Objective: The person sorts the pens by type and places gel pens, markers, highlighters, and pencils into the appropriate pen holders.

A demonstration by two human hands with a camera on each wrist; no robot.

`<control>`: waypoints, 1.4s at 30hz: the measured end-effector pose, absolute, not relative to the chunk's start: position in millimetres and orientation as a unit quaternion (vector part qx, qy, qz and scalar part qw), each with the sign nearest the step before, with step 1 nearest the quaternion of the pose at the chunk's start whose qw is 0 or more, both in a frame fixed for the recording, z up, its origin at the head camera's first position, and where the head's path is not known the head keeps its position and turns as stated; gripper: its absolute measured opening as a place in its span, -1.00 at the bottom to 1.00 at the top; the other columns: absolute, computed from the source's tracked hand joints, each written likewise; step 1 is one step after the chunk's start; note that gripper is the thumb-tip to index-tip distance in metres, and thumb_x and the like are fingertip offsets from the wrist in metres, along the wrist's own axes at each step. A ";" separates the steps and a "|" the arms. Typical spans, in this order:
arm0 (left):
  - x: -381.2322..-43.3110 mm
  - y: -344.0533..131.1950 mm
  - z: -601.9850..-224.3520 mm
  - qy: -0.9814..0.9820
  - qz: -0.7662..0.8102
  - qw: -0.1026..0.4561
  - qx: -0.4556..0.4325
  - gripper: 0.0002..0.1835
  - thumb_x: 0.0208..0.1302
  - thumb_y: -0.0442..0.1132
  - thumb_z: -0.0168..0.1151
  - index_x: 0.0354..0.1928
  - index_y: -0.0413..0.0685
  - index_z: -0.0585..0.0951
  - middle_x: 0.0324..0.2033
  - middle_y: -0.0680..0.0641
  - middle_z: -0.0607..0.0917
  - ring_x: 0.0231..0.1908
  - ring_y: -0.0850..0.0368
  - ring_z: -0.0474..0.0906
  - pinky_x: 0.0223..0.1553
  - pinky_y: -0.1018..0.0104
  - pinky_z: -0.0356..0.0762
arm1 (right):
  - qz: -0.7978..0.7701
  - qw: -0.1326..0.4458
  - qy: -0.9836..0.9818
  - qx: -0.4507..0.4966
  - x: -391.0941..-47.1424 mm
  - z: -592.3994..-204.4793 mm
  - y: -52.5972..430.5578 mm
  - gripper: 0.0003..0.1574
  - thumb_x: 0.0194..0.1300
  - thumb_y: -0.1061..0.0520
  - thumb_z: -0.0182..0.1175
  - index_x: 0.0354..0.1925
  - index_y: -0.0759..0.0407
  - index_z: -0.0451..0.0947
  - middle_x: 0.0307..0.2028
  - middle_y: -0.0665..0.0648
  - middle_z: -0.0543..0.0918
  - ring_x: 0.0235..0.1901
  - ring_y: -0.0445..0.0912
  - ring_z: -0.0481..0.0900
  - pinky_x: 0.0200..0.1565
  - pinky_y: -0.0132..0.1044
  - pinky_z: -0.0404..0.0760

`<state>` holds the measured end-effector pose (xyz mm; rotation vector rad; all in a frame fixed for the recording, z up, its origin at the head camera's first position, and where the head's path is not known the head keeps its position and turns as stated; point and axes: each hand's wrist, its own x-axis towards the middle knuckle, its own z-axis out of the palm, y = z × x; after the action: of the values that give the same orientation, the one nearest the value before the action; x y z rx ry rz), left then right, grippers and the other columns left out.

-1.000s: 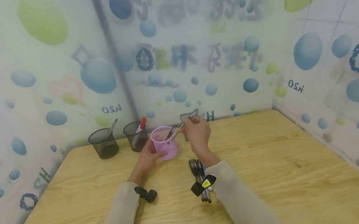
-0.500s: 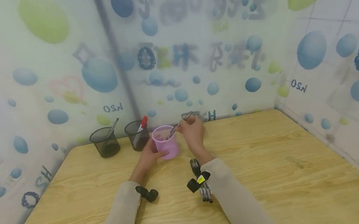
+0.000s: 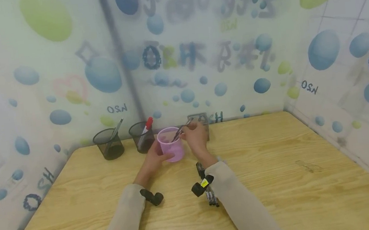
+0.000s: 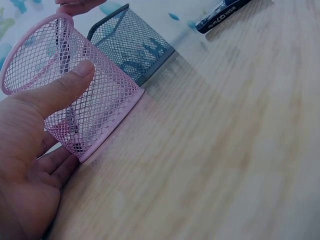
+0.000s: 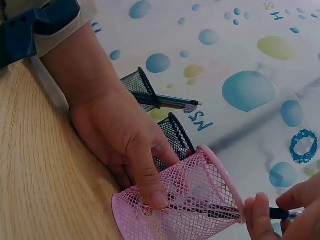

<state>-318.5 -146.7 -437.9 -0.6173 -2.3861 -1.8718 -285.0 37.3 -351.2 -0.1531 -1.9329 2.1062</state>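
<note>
My left hand (image 3: 153, 158) grips the side of a pink mesh pen holder (image 3: 174, 153), which stands upright on the wooden table. In the left wrist view its thumb (image 4: 67, 90) lies across the mesh, with fingers around the far side. My right hand (image 3: 197, 135) pinches the upper end of a pen (image 3: 188, 122) at the holder's rim. In the right wrist view, the pen's black end (image 5: 278, 214) shows between the right fingertips, and dark pen lengths show through the mesh.
Left of the pink holder stand two black mesh holders, one with pencils (image 3: 116, 129), one with a red-capped marker (image 3: 148, 124). A dark mesh holder (image 4: 131, 47) stands behind the right hand. Several pens (image 3: 211, 197) lie under the right wrist. A patterned wall backs the table.
My right hand has come down and slightly left, and the pen has sunk deeper into the pink holder. The left hand has kept its grip on the holder.
</note>
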 end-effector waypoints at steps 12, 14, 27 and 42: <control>-318.8 -145.6 -435.1 -0.776 -0.600 0.023 -0.191 -0.14 0.03 -0.26 0.48 0.37 -0.07 0.24 0.26 -0.19 0.42 0.23 -0.07 0.35 0.27 0.04 0.23 | 0.697 0.152 -0.699 -0.040 -287.3 -352.4 34.3 -0.65 0.23 0.22 0.20 -0.05 0.39 0.50 -0.19 0.26 0.60 -0.53 -0.17 0.63 -0.39 -0.38 0.66; -318.1 -145.4 -434.9 -0.776 -0.600 0.024 -0.192 -0.14 0.04 -0.27 0.47 0.37 -0.07 0.23 0.26 -0.19 0.42 0.23 -0.07 0.35 0.27 0.03 0.23 | 0.683 0.155 -0.713 -0.039 -287.2 -352.5 34.1 -0.63 0.22 0.20 0.22 -0.04 0.39 0.51 -0.22 0.25 0.62 -0.55 -0.16 0.61 -0.43 -0.38 0.64; -317.8 -145.2 -436.4 -0.780 -0.593 0.027 -0.197 -0.14 0.03 -0.27 0.48 0.36 -0.10 0.24 0.24 -0.20 0.43 0.22 -0.09 0.36 0.26 0.02 0.25 | 0.627 0.145 -0.764 -0.043 -286.6 -359.2 35.0 -0.67 0.20 0.11 0.28 -0.16 0.33 0.59 -0.36 0.17 0.67 -0.55 -0.10 0.63 -0.48 -0.34 0.60; -317.4 -144.8 -438.4 -0.773 -0.604 0.025 -0.192 -0.13 0.01 -0.26 0.49 0.36 -0.08 0.24 0.24 -0.20 0.43 0.21 -0.08 0.36 0.25 0.02 0.26 | 0.629 0.173 -0.756 -0.047 -288.7 -362.4 32.2 -0.75 0.19 0.21 0.31 -0.21 0.37 0.58 -0.44 0.21 0.65 -0.63 -0.11 0.60 -0.56 -0.35 0.60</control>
<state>-317.4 -144.8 -438.4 -0.5931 -2.3911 -1.8681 -288.7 32.2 -362.4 -0.1345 -2.1448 1.7855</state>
